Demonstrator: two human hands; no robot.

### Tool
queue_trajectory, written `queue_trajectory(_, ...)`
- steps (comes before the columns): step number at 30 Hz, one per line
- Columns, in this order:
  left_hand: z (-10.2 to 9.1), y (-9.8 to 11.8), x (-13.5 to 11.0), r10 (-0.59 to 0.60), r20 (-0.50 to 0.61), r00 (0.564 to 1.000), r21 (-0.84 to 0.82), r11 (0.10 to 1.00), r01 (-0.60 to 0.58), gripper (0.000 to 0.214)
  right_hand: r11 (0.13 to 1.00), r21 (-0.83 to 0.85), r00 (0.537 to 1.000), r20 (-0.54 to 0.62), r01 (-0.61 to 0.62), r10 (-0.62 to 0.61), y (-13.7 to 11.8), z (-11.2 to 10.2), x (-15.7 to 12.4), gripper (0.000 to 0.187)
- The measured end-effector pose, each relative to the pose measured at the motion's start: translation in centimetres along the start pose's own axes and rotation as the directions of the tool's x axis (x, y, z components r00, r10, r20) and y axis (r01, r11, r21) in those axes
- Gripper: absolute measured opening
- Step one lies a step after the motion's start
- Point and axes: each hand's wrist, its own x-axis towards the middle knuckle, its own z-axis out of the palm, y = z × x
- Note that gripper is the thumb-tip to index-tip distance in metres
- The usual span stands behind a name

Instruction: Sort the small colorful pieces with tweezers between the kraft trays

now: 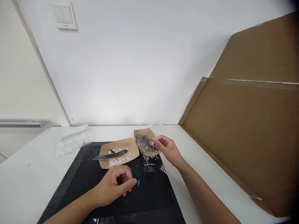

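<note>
My left hand (116, 184) rests on a black mat (77, 183), fingers curled loosely, thumb tip beside a small blue piece (138, 182). My right hand (167, 148) reaches to a brown paper tray (140, 132) of small coloured pieces (146, 144), fingers pinched at the tray's right edge. What they pinch is too small to name. A second brown paper tray (106, 164) lies left of it with several small white pieces (116, 160) and a dark flat tool (109, 155) across it.
Rows of small white stickers (149, 159) lie on the mat near the trays. A clear plastic compartment box (72, 143) sits at the back left of the white table (23, 177). A large cardboard sheet (245, 130) leans against the wall at right.
</note>
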Motion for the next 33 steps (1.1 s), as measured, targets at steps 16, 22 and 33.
queue_trajectory(16, -0.1, 0.2, 0.1, 0.319, -0.23, 0.919, 0.048, 0.947, -0.316, 0.015, 0.936, 0.332, 0.937, 0.348, -0.121, -0.003, -5.1, 7.2, -5.7, 0.021)
queue_trajectory(22, 0.0, 0.2, 0.2, 0.248, -0.288, 0.925, 0.032, 0.968, -0.25, 0.014, 0.922, 0.354, 0.937, 0.348, -0.157, 0.026, -4.5, 7.1, -5.6, 0.02)
queue_trajectory(33, 0.1, 1.0, 0.3, 0.091, -0.319, 0.943, -0.07, 0.99, -0.119, 0.023, 0.908, 0.367, 0.924, 0.379, -0.203, 0.053, -4.6, 6.9, -5.6, 0.023)
